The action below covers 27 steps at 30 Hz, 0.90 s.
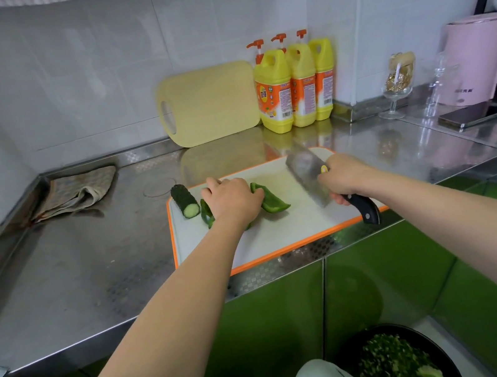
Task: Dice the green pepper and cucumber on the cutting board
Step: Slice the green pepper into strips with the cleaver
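A white cutting board with an orange rim (281, 235) lies on the steel counter. On its left end lies a short dark cucumber piece (184, 200), its cut face toward me. Green pepper pieces (270, 201) lie in the middle of the board. My left hand (231, 199) rests on top of the pepper and covers part of it; its fingers point toward the wall. My right hand (345, 177) grips the black handle of a cleaver (307, 172). The blade is raised and tilted over the board's right half, apart from the pepper.
A crumpled cloth (77, 192) lies at the back left. A pale board (210, 104) and three yellow soap bottles (295, 85) stand against the wall. A glass (396, 88), pink kettle (481, 57) and phone (475, 114) are right. A bowl of chopped greens (397, 360) sits below the counter.
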Available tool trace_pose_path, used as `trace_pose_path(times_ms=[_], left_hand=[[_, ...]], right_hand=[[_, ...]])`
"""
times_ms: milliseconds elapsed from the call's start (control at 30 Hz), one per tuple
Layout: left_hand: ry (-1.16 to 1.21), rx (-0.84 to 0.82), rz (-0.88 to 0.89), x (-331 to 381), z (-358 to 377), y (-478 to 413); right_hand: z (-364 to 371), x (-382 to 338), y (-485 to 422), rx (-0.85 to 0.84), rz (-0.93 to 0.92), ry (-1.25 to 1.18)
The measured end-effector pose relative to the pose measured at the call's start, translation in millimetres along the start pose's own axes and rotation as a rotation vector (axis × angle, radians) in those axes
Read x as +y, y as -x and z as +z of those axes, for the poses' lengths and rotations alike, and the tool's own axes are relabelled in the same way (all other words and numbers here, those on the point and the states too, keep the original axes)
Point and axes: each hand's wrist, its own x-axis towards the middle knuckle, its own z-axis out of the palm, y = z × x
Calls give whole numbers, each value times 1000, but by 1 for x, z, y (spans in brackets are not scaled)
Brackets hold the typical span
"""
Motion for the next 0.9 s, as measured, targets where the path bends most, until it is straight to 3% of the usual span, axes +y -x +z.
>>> trace_pose_path(times_ms=[233, 533, 900], left_hand=[[-97, -36, 44, 0, 10, 6], [-121, -89, 31, -6, 14, 4], [-97, -82, 8, -6, 15, 5]], right_hand=[[19, -14, 9, -128, -87, 44], [9, -33, 18, -113, -187, 113], [8, -41, 25, -143, -143, 231]])
